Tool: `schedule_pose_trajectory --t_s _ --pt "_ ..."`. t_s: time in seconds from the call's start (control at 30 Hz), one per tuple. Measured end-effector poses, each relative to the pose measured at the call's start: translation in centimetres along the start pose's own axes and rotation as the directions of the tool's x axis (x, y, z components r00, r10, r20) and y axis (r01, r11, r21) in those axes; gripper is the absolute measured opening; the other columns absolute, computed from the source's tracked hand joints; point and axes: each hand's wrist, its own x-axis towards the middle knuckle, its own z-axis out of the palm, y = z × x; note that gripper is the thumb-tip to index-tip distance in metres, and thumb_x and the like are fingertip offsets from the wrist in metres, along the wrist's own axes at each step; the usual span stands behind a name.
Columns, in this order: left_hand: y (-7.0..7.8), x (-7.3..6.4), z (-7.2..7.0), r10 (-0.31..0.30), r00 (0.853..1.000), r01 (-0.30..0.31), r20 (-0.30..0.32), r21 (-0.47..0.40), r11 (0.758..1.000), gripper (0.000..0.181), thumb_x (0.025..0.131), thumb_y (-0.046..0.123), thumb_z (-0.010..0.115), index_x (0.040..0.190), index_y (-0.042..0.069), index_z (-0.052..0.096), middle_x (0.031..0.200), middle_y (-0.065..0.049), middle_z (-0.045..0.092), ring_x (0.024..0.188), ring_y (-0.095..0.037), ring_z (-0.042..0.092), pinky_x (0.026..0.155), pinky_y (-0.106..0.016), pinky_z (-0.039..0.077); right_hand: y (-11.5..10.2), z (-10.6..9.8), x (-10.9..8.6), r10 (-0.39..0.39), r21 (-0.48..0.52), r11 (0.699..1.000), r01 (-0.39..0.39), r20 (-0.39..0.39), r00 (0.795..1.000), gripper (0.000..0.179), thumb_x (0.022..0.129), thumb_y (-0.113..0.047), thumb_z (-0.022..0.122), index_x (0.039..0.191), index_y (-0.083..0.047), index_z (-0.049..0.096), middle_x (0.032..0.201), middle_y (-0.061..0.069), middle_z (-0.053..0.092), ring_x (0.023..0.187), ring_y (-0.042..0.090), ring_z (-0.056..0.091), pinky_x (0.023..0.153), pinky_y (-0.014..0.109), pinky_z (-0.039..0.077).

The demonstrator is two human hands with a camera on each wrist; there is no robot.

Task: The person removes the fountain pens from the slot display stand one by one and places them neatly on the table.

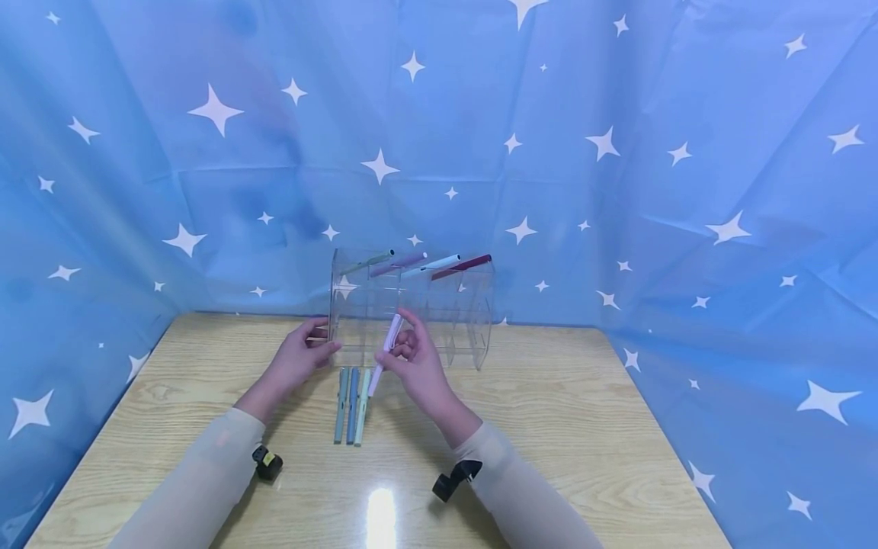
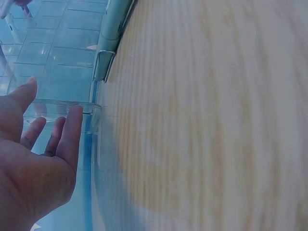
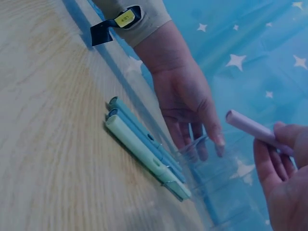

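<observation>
Right hand (image 1: 420,367) pinching the lilac pen (image 1: 393,334), clear rack (image 1: 439,309) just ahead of it, left hand (image 1: 300,355) with fingers parted at the rack's side, and a light brace there, pen angled clear of its edges, should serve best!

Bright head view, cooler wrist views.
Head: white glare patch (image 1: 381,518) on the near desk (image 1: 583,427), soft shadows beside both sleeves (image 1: 199,473). Wrists: bluish cast, softer detail; right one dimmer.
</observation>
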Motion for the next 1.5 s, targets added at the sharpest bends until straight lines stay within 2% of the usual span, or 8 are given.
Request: schedule_pose_trajectory --t_s 0.23,0.47,0.77,0.9,1.03,1.2,1.5 --pt "-0.2 0.0 -0.1 0.003 1.000 -0.003 0.004 0.008 1.000 0.068 0.112 0.015 0.070 0.168 -0.003 0.035 0.150 -0.031 0.052 0.136 -0.048 0.059 0.103 -0.052 0.065 0.4 -0.3 -0.6 0.026 -0.041 0.999 -0.026 -0.003 1.000 0.087 0.096 0.005 0.083 0.166 -0.028 0.044 0.110 0.010 0.062 0.092 0.019 0.067 0.088 0.038 0.070" --pt "0.1 0.1 -0.1 -0.010 1.000 0.010 -0.002 0.001 1.000 0.066 0.112 0.015 0.070 0.168 0.000 0.038 0.151 -0.031 0.051 0.138 -0.047 0.058 0.103 -0.049 0.065 1.0 -0.5 -1.6 0.067 -0.068 0.996 -0.065 0.023 0.998 0.085 0.095 0.005 0.083 0.165 -0.024 0.044 0.112 0.012 0.063 0.092 0.019 0.068 0.086 0.039 0.070" --pt "-0.1 0.3 -0.1 -0.004 1.000 0.005 -0.016 0.012 1.000 0.063 0.111 0.014 0.071 0.166 0.000 0.042 0.149 -0.032 0.053 0.138 -0.048 0.058 0.101 -0.045 0.066 2.2 -0.2 -2.5 0.125 -0.068 0.991 -0.119 0.106 0.986 0.087 0.096 0.008 0.081 0.168 -0.014 0.038 0.114 0.014 0.064 0.091 0.018 0.069 0.086 0.037 0.070" --pt "-0.1 0.3 -0.1 -0.004 1.000 0.004 -0.013 0.010 1.000 0.064 0.111 0.015 0.071 0.166 0.000 0.042 0.149 -0.031 0.053 0.137 -0.048 0.059 0.101 -0.046 0.066 2.6 -0.2 -2.8 0.162 -0.119 0.982 -0.149 0.109 0.981 0.089 0.095 0.004 0.083 0.169 -0.014 0.038 0.114 0.014 0.064 0.091 0.019 0.070 0.084 0.036 0.070" --pt "-0.2 0.3 -0.1 -0.001 1.000 0.001 -0.008 0.001 1.000 0.064 0.111 0.015 0.071 0.166 0.001 0.042 0.149 -0.031 0.053 0.137 -0.048 0.059 0.102 -0.047 0.066 3.2 -0.2 -2.9 0.177 -0.199 0.968 -0.153 0.108 0.978 0.089 0.094 -0.001 0.086 0.169 -0.014 0.040 0.113 0.012 0.066 0.091 0.020 0.069 0.077 0.031 0.068" --pt "-0.2 0.3 -0.2 -0.003 1.000 0.003 -0.006 -0.003 1.000 0.065 0.111 0.016 0.071 0.166 0.001 0.041 0.149 -0.031 0.053 0.136 -0.047 0.059 0.102 -0.047 0.066 4.0 0.0 -2.6 0.197 -0.267 0.950 -0.162 0.108 0.974 0.085 0.093 0.000 0.087 0.165 -0.009 0.043 0.107 0.011 0.070 0.089 0.019 0.070 0.071 0.026 0.064" --pt "-0.3 0.3 -0.2 -0.008 1.000 0.008 -0.008 -0.003 1.000 0.062 0.112 0.015 0.070 0.166 0.001 0.042 0.148 -0.030 0.052 0.135 -0.046 0.059 0.102 -0.046 0.066 4.3 0.7 -2.4 0.269 -0.258 0.937 -0.235 0.103 0.958 0.082 0.093 0.005 0.086 0.163 0.004 0.042 0.104 0.015 0.069 0.081 0.019 0.071 0.074 0.037 0.071"
